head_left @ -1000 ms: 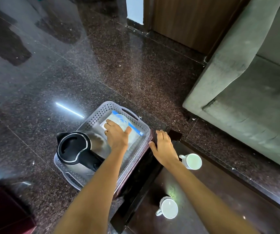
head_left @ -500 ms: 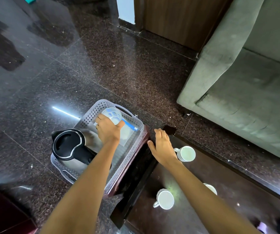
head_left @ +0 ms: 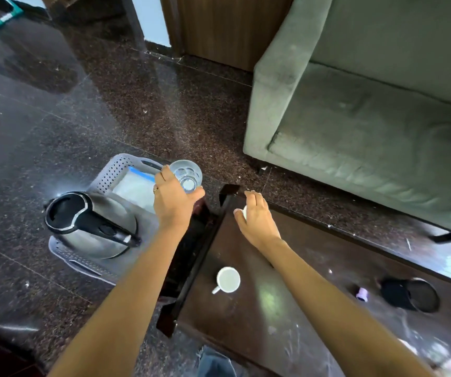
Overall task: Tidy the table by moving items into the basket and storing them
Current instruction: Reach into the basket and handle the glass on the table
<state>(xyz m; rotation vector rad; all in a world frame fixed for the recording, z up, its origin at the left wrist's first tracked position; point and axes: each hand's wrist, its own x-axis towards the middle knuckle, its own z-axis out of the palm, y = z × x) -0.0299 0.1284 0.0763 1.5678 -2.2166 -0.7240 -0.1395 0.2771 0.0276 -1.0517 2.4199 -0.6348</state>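
Lifting clear of the basket, the left hand now holds a clear glass above the basket's far right corner, whereas half a second ago it was lower, inside the basket with the glass over the blue-edged bag. Its fingers are wrapped around the glass, which tilts so its open mouth faces the camera, the thumb on the right side and the fingers on the left. The right hand has shifted from beside the far white cup to over it; the cup is mostly hidden under the curled fingers, and I cannot tell whether they have closed on it. A second white cup stands nearer on the dark wooden table, well apart from both hands. Inside the grey perforated basket, a steel kettle with a black handle fills the near end, with the bag at the far end. Toward the table's right lie a small lilac object and a black round container. Dark speckled stone floor spreads to the left and far side, and a grey-green sofa sits far right.
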